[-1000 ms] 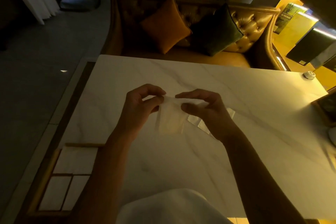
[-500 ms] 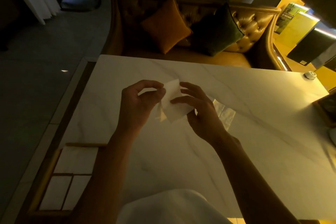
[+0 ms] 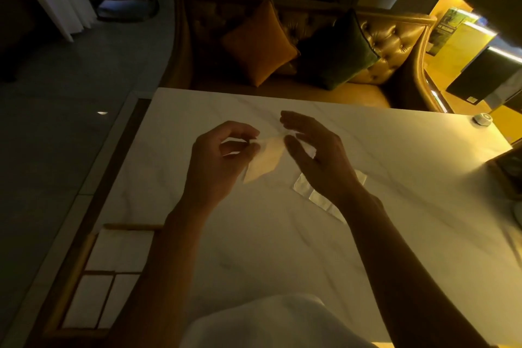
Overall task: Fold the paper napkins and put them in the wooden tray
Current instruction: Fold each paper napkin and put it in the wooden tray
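Now the napkin (image 3: pixel 265 161) hangs slantwise in the air above the bench (image 3: pixel 254 248), between the two hands. A second ago both hands pinched its top edge close together. Since then the right hand (image 3: pixel 319 155) has slid across the sheet and loosened. Its grip is spread, fingers nearly straight, and only brushes the napkin's far edge; no closed pinch shows there. The left hand (image 3: pixel 223 161) has kept its grip tight, thumb and forefinger nipping the near corner, so it alone carries the paper. By my reading the fold is half made: the sheet is doubled but not yet pressed flat, and it is well apart from the wooden tray (image 3: pixel 132 226).

Counted outward:
- One napkin is in hand.
- One flat, creased, rather shiny sheet (image 3: pixel 300 186) lies on the bench under the right wrist. The forearm hides part of it, so more may lie there.
- One tray sits at the near left corner. It has three compartments, one wide and two narrow, each showing white paper; how many napkins each holds cannot be told.
- Beyond the bench, one sofa (image 3: pixel 395 42) carries two cushions, an orange cushion (image 3: pixel 260 42) and a dark green cushion (image 3: pixel 336 51).
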